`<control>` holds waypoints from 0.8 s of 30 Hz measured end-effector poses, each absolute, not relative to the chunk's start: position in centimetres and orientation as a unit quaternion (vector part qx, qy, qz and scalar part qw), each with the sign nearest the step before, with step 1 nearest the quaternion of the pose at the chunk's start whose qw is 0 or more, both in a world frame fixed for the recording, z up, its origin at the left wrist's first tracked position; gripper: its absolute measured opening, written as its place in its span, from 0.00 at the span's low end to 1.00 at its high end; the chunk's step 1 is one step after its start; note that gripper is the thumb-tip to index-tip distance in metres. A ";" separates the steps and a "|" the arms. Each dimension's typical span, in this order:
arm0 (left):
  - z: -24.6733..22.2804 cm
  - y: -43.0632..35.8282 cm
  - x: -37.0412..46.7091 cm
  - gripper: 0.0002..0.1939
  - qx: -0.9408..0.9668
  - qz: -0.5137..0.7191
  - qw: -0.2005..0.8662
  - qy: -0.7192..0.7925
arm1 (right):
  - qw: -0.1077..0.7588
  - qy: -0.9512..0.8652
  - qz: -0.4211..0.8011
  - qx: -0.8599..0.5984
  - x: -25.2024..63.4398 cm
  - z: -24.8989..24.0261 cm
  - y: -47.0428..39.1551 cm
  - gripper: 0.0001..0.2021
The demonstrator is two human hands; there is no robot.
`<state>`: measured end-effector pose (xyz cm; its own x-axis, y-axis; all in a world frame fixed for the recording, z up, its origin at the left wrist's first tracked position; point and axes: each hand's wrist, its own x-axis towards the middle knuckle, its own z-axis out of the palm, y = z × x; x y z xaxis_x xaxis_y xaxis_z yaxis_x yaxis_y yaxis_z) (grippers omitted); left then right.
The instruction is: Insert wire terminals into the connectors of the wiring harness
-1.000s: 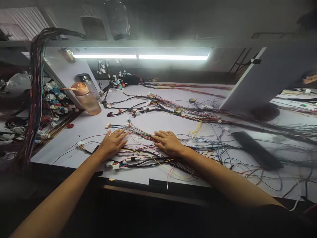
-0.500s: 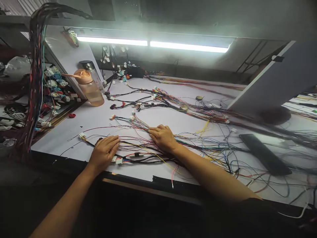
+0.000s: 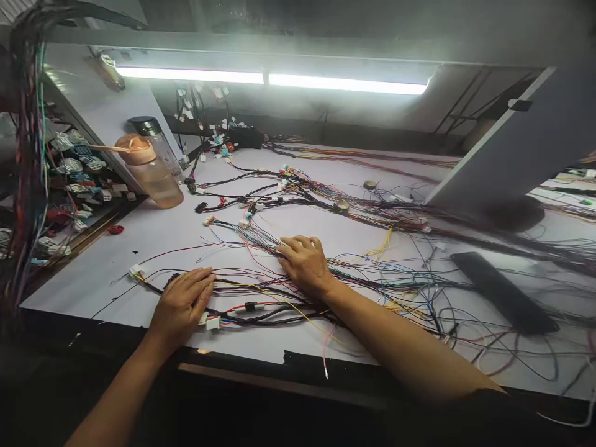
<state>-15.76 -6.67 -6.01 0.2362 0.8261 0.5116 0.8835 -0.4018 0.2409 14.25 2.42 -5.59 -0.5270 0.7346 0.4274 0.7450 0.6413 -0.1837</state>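
My left hand (image 3: 182,305) lies flat, palm down, over the left end of a wire harness (image 3: 274,318), fingers stretched out side by side. Partly under its fingertips is a black connector (image 3: 172,279); white connectors (image 3: 212,323) sit beside the thumb side. A further white connector (image 3: 136,270) lies to the left on a short branch. My right hand (image 3: 305,266) rests on a bundle of thin coloured wires (image 3: 261,239), its fingers slightly bent and apart. What lies beneath both palms is hidden. A pink wire (image 3: 325,354) with a bare metal terminal hangs toward the table's front edge.
Further harnesses (image 3: 316,200) with tape rolls (image 3: 341,204) run across the back. Bottles (image 3: 161,183) stand at the left, near a heap of connectors (image 3: 74,180) and a hanging wire bundle (image 3: 30,155). A dark flat slab (image 3: 503,292) lies at the right among loose wires.
The camera view has shifted a little, so the left side of the table appears lower and farther left. Both hands stay on the same wires, with hardly any movement.
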 end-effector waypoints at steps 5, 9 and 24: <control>-6.1 -6.8 -16.1 0.15 -0.789 -0.284 0.055 -0.542 | 0.246 -0.918 0.015 -0.310 14.0 -5.9 2.5 0.12; -4.6 -6.0 -15.9 0.16 -0.790 -0.247 0.060 -0.558 | 0.262 -0.923 0.015 -0.282 13.8 -6.0 2.7 0.10; -0.5 15.7 -8.0 0.14 -0.600 -0.102 -0.128 -0.783 | 0.278 -0.928 0.036 -0.245 13.8 -6.8 3.3 0.09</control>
<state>-8.04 15.70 -0.49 -0.2475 0.9657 -0.0786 0.9132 0.2596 0.3141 13.80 3.32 -6.79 -0.7245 0.4754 0.4992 0.4354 0.8770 -0.2032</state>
